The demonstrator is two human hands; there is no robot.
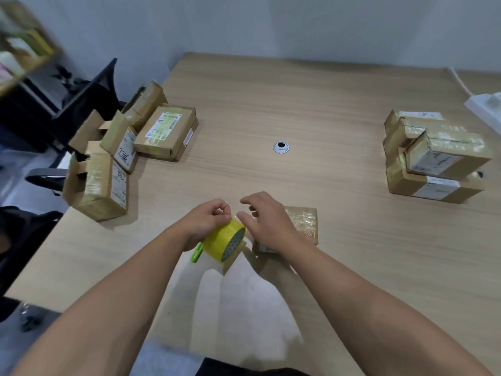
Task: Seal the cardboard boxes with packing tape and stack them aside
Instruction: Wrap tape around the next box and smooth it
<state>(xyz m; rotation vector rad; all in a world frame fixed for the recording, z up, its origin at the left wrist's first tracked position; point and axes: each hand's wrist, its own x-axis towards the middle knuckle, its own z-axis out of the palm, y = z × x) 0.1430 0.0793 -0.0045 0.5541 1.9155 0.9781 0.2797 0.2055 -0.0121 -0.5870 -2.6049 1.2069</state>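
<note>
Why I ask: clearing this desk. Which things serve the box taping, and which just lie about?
Job: yellow tape roll, near box, left boxes, taped stack at right.
Lying about: desk grommet, power strip, black chair.

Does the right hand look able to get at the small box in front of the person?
Likely yes: the right hand hovers directly over the small box, nothing between them; the left hand grips the tape roll beside it.

head-worn view — down, close over table (pixel 339 109)
</note>
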